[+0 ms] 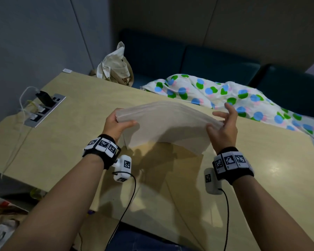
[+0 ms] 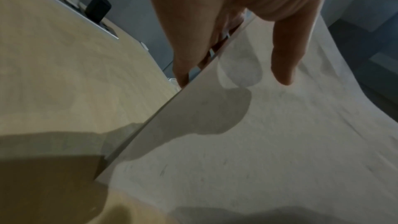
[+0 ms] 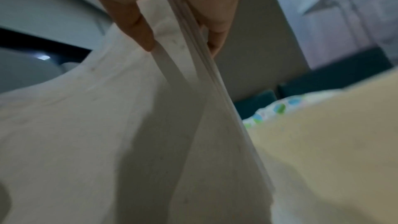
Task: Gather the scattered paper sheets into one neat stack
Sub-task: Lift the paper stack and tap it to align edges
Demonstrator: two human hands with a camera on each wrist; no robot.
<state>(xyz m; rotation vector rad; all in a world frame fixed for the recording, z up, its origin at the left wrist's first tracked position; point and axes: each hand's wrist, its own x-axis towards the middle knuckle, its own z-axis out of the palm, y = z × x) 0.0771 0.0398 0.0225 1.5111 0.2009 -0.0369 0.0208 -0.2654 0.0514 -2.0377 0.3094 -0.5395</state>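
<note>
Paper stack (image 1: 168,124) held above the tabletop (image 1: 76,142), bowed upward. Left hand (image 1: 116,124) grips its left edge, thumb on top, fingers (image 2: 183,60) beneath. Right hand (image 1: 223,125) pinches the right edge, thumb below, upper fingers (image 1: 231,109) spread loose. Bare tabletop beneath; spotted cloth (image 1: 225,95) at far edge.

This looks like an office booth or meeting nook. A pale wood-grain table (image 1: 76,124) carries a recessed metal power panel (image 1: 44,110) at nine o'clock, with a black charger (image 1: 43,98) and white cables (image 1: 24,104) plugged in. Grey wall panels (image 1: 34,33) rise at ten to eleven o'clock, and at one o'clock a dark teal upholstered bench (image 1: 216,64) holds a cream tote bag (image 1: 114,67) and a dotted cloth (image 1: 216,93).
</note>
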